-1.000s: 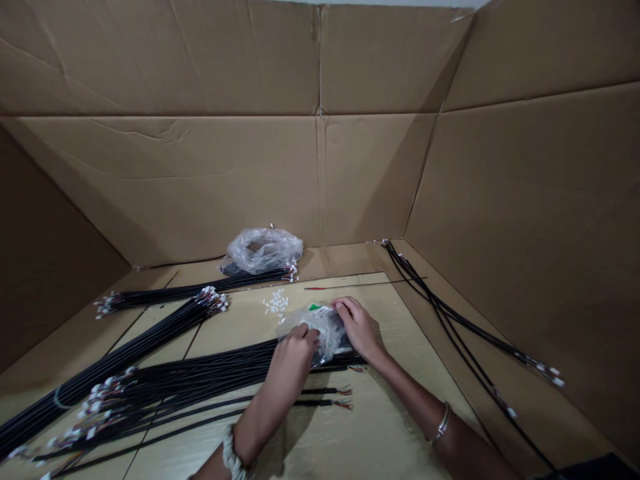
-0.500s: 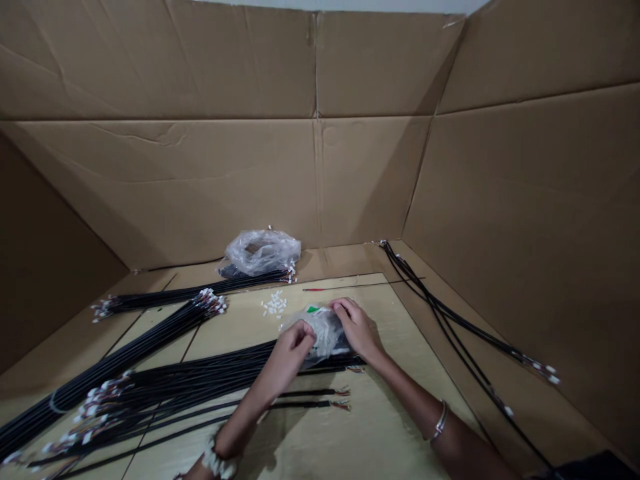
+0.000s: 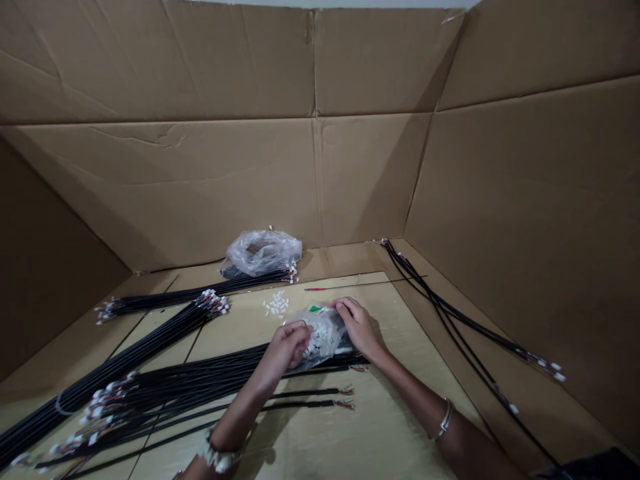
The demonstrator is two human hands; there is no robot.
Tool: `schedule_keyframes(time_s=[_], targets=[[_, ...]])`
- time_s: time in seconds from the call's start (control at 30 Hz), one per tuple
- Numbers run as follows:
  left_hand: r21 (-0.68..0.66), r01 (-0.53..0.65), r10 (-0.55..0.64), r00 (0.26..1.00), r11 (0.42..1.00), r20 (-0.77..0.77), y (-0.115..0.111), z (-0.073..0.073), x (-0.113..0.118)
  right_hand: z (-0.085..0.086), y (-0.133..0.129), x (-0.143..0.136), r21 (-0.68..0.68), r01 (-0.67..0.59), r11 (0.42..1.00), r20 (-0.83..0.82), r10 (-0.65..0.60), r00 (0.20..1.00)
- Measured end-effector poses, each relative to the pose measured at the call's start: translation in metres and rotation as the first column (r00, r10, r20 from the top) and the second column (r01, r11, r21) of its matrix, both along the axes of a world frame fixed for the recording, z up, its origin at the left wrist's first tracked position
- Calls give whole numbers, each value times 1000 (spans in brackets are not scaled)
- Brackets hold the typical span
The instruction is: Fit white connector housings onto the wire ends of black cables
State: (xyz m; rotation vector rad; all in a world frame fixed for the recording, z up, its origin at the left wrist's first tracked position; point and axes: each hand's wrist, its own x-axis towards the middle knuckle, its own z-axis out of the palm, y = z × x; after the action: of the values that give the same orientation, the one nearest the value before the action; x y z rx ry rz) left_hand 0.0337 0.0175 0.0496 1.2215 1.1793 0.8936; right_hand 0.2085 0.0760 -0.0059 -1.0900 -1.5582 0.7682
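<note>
A clear plastic bag (image 3: 323,339) with small white pieces inside lies on the board, over one end of the black cables (image 3: 210,379). At its left edge my left hand (image 3: 290,345) is closed, its fingers curled on the bag's plastic. My right hand (image 3: 354,323) pinches the bag's upper right edge between thumb and fingers. A green mark shows on the bag between the two hands. Just beyond the bag is a small pile of white connectors (image 3: 277,305).
A second clear bag (image 3: 263,252) sits at the back by the cardboard wall (image 3: 375,180). Cable bundles lie at the left (image 3: 115,357) and right (image 3: 450,317). A thin red-ended rod (image 3: 315,289) lies behind the bag.
My left hand has shifted slightly left and down, and more of the bag's white pieces shows. My right hand has stayed nearly in place at the bag's edge.
</note>
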Motion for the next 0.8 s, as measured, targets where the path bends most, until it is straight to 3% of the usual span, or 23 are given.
schedule_keyframes(time_s=[0.03, 0.07, 0.13, 0.2, 0.3, 0.5, 0.8], targets=[[114, 6, 19, 976, 993, -218, -2, 0, 0, 0, 0, 0, -2, -3, 1000, 2, 3, 1000], [206, 46, 49, 900, 978, -434, -4, 0, 1, 1, 0, 0, -4, -6, 1000, 3, 6, 1000], [245, 191, 64, 652, 951, -755, -9, 3, 2, 2, 0, 1, -4, -13, 1000, 5, 13, 1000], [145, 302, 3, 424, 942, -906, -12, 7, 4, 2, 0, 1, -1, -18, 1000, 7, 18, 1000], [37, 359, -63, 262, 932, -963, -14, 11, 8, 3, -1, 1, 4, -20, 1000, 9, 20, 1000], [8, 364, -56, 167, 931, -984, -12, 12, 13, 3, -1, 0, 4, -21, 1000, 4, 21, 1000], [73, 274, 2, 249, 959, -969, -9, 9, 8, 3, -1, 0, 5, -18, 1000, 4, 18, 1000]])
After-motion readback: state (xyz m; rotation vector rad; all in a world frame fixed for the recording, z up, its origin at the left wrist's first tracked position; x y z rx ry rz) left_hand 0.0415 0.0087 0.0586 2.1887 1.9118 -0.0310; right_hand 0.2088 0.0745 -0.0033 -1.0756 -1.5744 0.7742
